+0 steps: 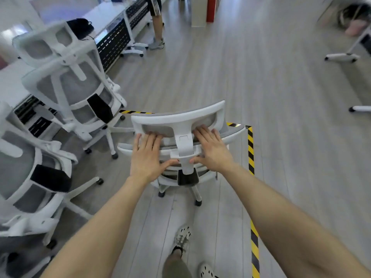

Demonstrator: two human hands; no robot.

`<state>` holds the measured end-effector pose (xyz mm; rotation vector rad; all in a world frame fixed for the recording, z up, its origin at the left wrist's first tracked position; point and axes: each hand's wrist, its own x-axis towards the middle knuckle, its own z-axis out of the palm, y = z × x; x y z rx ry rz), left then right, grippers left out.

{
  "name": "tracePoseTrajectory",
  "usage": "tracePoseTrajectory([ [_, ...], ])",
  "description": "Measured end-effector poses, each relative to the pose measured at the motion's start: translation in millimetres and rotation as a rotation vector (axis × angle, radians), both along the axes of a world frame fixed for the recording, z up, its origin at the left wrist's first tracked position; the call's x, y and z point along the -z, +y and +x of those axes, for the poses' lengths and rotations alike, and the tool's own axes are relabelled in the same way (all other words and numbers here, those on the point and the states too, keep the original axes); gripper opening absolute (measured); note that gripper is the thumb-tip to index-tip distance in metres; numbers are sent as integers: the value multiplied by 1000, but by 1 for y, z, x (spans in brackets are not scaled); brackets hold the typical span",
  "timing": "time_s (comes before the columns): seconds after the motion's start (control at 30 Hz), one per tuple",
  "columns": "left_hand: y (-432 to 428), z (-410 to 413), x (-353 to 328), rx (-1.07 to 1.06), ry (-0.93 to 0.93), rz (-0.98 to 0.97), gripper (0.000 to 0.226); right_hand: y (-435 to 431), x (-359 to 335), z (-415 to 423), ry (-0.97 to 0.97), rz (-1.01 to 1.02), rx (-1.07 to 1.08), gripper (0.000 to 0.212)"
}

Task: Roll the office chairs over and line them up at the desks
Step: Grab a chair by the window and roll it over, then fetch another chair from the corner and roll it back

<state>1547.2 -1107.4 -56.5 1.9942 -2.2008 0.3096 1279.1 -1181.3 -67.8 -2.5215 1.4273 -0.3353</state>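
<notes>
now left hand (pixel 147 155), right hand (pixel 212 150) press chair (pixel 178 118) back.

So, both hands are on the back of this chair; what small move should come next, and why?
Probably push the chair forward and steer it slightly left. The left hand and right hand lie flat on its back; the nearer parked chair and the farther parked chair face the desks on the left, with free floor past the farther.
</notes>
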Motion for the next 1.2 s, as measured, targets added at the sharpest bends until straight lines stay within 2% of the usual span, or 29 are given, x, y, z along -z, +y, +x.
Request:
tracePoseTrajectory([
  [0.27, -106, 5, -10, 61, -13, 7, 102, -85, -7, 6, 97, 62, 77, 120],
  [0.4, -143, -2, -16, 30, -6, 45, 98, -105, -8, 11, 121, 37, 166, 106],
  [0.53, -166, -7, -17, 13, -3, 134, 99, -114, -19, 13, 95, 113, 254, 92],
  [0.63, -159, -15, -22, 72, -45, 122, 87, -99, -31, 3, 105, 130, 296, 85],
  [0.77, -141, -45, -25, 269, -64, 99, 46, -47, -41, -32, 23, 230, 468, 68],
  [0.87, -130, -95, -25, 492, -123, 256, 32, 7, -34, -75, 16, 316, 630, 63],
  [1.0, -103, -187, -25, 733, -314, 465, 41, 101, -23, -146, 28, 381, 863, 58],
  [1.2, 3, -354, -31, 1060, -453, 473, 49, 302, -17, -255, -1, 487, 1273, 61],
])
